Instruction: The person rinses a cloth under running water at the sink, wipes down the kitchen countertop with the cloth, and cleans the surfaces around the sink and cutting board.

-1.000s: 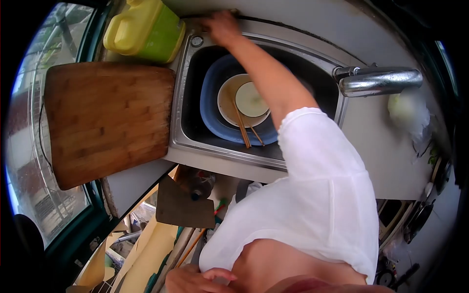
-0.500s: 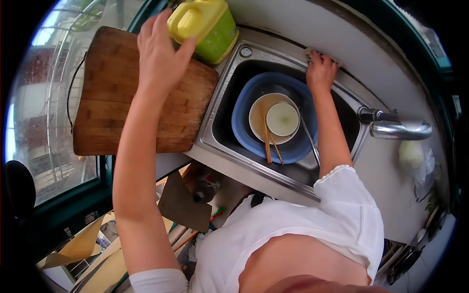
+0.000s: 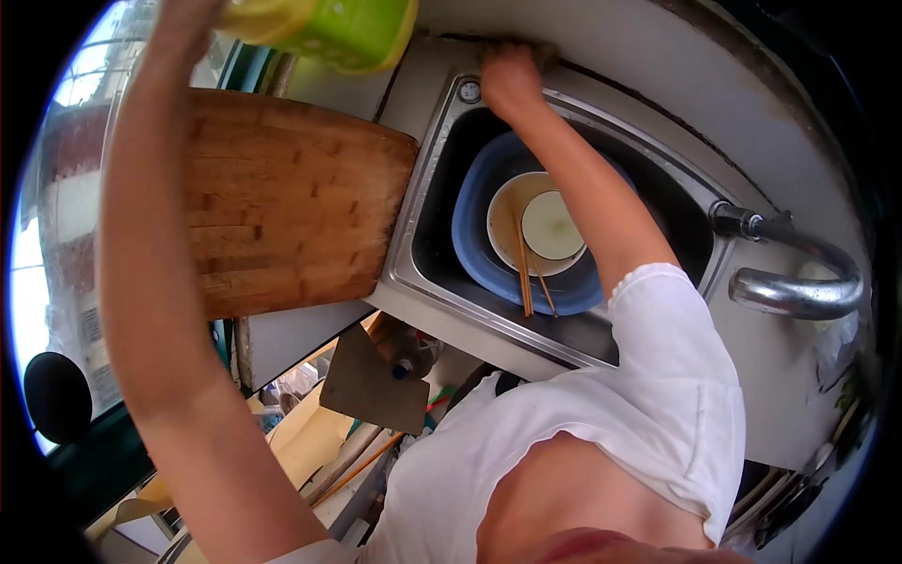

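Observation:
My left hand [image 3: 191, 26], blurred and cut off by the top edge, is closed at the handle end of a yellow-green plastic jug [image 3: 352, 36]. The jug is raised and tilted above the back counter. My right hand [image 3: 512, 80] presses a crumpled, brownish cloth [image 3: 545, 54] onto the strip of counter behind the sink, near its back left corner. Below that arm, a blue basin [image 3: 470, 246] stands in the steel sink [image 3: 399, 246]. Inside it lie a large bowl [image 3: 500, 221], a smaller pale bowl [image 3: 552, 226] and wooden chopsticks [image 3: 524, 273].
A wooden cutting board [image 3: 291, 207] lies left of the sink beside the window. The chrome faucet [image 3: 799, 291] curves over the right counter, with a plastic bag [image 3: 832, 352] behind it. Under the counter edge are a bottle [image 3: 409, 362] and cardboard.
My left hand has taken hold of the jug and moved it up and left off its spot. My right hand has slid the cloth leftward along the counter behind the sink.

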`<state>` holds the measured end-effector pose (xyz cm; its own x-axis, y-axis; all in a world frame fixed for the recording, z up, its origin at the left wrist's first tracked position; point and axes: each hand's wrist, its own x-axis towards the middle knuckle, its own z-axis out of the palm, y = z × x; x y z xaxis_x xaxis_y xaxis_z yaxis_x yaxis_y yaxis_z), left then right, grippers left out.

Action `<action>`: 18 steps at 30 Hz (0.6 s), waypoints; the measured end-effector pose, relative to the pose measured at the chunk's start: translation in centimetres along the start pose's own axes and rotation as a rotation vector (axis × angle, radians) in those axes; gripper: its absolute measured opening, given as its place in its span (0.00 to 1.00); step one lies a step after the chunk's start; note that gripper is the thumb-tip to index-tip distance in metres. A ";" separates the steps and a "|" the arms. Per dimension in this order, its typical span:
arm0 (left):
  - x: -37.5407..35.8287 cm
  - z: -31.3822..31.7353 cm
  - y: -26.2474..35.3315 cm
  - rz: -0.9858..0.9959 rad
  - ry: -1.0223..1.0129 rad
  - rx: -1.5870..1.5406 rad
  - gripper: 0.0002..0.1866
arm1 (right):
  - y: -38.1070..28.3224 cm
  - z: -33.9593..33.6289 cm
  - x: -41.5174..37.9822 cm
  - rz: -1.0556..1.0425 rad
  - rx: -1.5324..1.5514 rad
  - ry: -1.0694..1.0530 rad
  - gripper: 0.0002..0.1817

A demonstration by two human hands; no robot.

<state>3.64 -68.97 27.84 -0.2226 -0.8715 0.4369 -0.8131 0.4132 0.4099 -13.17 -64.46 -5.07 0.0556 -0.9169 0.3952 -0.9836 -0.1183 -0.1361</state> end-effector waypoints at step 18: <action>-1.6 2.8 -1.3 0.048 0.047 -0.352 0.09 | -4.5 1.6 3.7 -0.551 0.446 -0.370 0.18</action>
<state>3.55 -68.90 24.38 -0.2244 -0.8395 0.4948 -0.5657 0.5257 0.6353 -8.31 -67.93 -4.49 0.6442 -0.7397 0.1947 -0.6410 -0.6609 -0.3903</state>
